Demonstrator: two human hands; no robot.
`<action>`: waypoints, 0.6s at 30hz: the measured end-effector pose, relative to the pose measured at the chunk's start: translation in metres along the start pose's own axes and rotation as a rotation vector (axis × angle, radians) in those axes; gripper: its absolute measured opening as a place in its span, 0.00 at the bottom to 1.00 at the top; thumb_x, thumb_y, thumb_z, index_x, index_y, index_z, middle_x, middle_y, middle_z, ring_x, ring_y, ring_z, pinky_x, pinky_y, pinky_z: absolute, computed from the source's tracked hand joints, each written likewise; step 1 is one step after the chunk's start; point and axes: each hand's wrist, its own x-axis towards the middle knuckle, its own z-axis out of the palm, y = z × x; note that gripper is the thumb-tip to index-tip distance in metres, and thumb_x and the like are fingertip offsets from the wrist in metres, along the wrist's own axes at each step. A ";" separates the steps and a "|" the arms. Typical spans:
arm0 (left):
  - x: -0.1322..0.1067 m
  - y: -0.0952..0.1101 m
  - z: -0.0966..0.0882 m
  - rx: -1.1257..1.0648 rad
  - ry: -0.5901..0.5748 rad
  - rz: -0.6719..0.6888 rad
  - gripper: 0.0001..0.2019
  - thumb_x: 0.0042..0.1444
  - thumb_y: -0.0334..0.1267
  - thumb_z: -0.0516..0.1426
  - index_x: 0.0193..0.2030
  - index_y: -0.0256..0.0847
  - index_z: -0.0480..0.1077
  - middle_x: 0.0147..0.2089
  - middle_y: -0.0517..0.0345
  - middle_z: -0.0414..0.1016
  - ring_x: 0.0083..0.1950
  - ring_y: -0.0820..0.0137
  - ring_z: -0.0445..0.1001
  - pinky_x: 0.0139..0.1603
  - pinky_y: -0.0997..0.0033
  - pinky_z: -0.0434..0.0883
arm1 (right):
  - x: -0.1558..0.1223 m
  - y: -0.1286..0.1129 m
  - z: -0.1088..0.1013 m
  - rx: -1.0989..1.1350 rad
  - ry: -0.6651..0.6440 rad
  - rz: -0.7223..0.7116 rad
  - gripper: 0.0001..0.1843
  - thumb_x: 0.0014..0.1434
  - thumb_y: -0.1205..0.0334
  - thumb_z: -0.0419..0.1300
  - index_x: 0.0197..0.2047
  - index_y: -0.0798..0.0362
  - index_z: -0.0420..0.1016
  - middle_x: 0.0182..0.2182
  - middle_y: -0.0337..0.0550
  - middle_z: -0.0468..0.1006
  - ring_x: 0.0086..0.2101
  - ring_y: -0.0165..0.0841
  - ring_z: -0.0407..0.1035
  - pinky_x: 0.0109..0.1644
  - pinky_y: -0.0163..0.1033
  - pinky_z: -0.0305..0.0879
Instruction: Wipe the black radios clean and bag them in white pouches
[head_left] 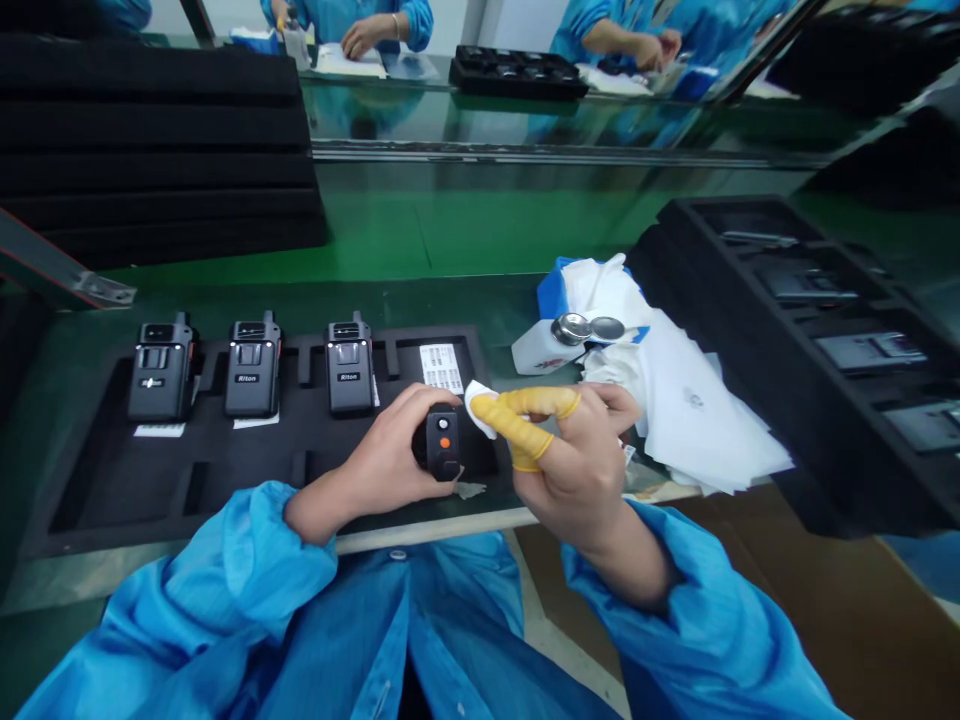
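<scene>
My left hand (382, 452) grips a small black handheld radio (442, 445) with an orange button on its face, and my fingers hide its top. My right hand (570, 460) wears yellow finger cots (517, 420) on two fingers. Those fingers pinch a white wipe (478, 408), which presses against the top corner of the radio. Three similar black radios (349, 365) stand in a row in a black foam tray (262, 480) just beyond my left hand. A printed white label sheet (441, 368) lies in the tray.
A white dispenser bottle with a metal pump top (571, 345) and a heap of white wipes (690, 410) lie right of my hands. A black foam tray of devices (810, 330) sits further right. Black foam trays (150, 140) are stacked at back left. Co-workers in blue sleeves (364, 30) work beyond a glass partition (487, 120).
</scene>
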 end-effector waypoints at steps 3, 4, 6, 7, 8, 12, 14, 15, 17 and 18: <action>0.001 0.000 0.000 -0.037 0.006 -0.018 0.25 0.40 0.31 0.62 0.47 0.44 0.62 0.44 0.57 0.69 0.45 0.64 0.71 0.45 0.63 0.70 | 0.005 -0.014 0.002 0.016 0.004 -0.053 0.18 0.55 0.76 0.50 0.32 0.46 0.77 0.28 0.36 0.73 0.34 0.29 0.64 0.47 0.45 0.49; 0.001 0.000 0.000 -0.050 0.004 -0.029 0.24 0.40 0.31 0.63 0.46 0.44 0.62 0.43 0.57 0.69 0.45 0.64 0.71 0.45 0.63 0.70 | 0.007 -0.018 0.003 0.010 -0.001 -0.081 0.18 0.57 0.76 0.50 0.32 0.46 0.76 0.27 0.35 0.73 0.34 0.29 0.64 0.48 0.45 0.48; 0.002 0.001 0.000 -0.062 0.000 -0.048 0.23 0.39 0.32 0.63 0.44 0.44 0.62 0.42 0.57 0.69 0.44 0.64 0.71 0.44 0.64 0.70 | 0.010 -0.022 0.004 -0.023 -0.008 -0.125 0.18 0.59 0.75 0.49 0.32 0.46 0.76 0.26 0.34 0.72 0.34 0.28 0.64 0.50 0.44 0.47; 0.003 0.001 0.000 -0.059 0.001 -0.053 0.23 0.39 0.32 0.63 0.44 0.44 0.62 0.42 0.58 0.70 0.44 0.64 0.71 0.44 0.64 0.70 | 0.010 -0.022 0.005 -0.042 0.002 -0.135 0.18 0.60 0.74 0.50 0.33 0.45 0.76 0.26 0.33 0.72 0.34 0.28 0.64 0.50 0.44 0.46; 0.003 0.002 0.000 -0.050 0.006 -0.056 0.23 0.40 0.32 0.63 0.44 0.44 0.62 0.42 0.57 0.69 0.44 0.64 0.71 0.44 0.64 0.70 | 0.010 -0.020 0.006 -0.062 0.012 -0.133 0.17 0.60 0.74 0.50 0.33 0.45 0.76 0.27 0.33 0.72 0.34 0.28 0.64 0.51 0.44 0.46; 0.003 0.002 0.000 0.007 0.020 -0.042 0.24 0.40 0.31 0.62 0.46 0.44 0.61 0.43 0.57 0.70 0.45 0.64 0.71 0.46 0.63 0.70 | 0.007 -0.008 0.011 -0.117 0.007 -0.069 0.18 0.57 0.75 0.51 0.31 0.43 0.77 0.28 0.35 0.74 0.36 0.29 0.65 0.50 0.47 0.47; 0.003 0.000 0.000 0.024 0.018 -0.040 0.24 0.40 0.30 0.61 0.46 0.44 0.61 0.44 0.57 0.70 0.45 0.64 0.71 0.46 0.62 0.70 | 0.007 -0.005 0.012 -0.122 0.009 -0.029 0.20 0.55 0.75 0.51 0.32 0.42 0.78 0.27 0.36 0.73 0.36 0.31 0.65 0.48 0.48 0.48; 0.002 0.000 0.000 0.023 0.016 -0.040 0.24 0.40 0.31 0.62 0.46 0.44 0.62 0.44 0.57 0.70 0.45 0.63 0.71 0.46 0.62 0.70 | 0.008 -0.006 0.012 -0.106 0.020 -0.022 0.20 0.56 0.75 0.50 0.32 0.42 0.78 0.27 0.36 0.73 0.35 0.31 0.65 0.48 0.48 0.48; 0.002 -0.001 0.000 0.001 0.014 -0.041 0.25 0.40 0.32 0.63 0.47 0.44 0.62 0.44 0.57 0.70 0.46 0.63 0.71 0.46 0.62 0.70 | 0.010 -0.011 0.011 -0.045 0.039 -0.040 0.19 0.57 0.74 0.50 0.33 0.42 0.78 0.28 0.36 0.74 0.34 0.30 0.65 0.48 0.47 0.48; 0.002 -0.002 0.000 -0.017 0.014 -0.043 0.25 0.40 0.33 0.63 0.47 0.43 0.62 0.44 0.56 0.70 0.45 0.63 0.72 0.45 0.62 0.70 | 0.011 -0.014 0.010 -0.015 0.037 -0.066 0.18 0.58 0.73 0.51 0.33 0.43 0.78 0.29 0.35 0.74 0.34 0.29 0.65 0.49 0.46 0.47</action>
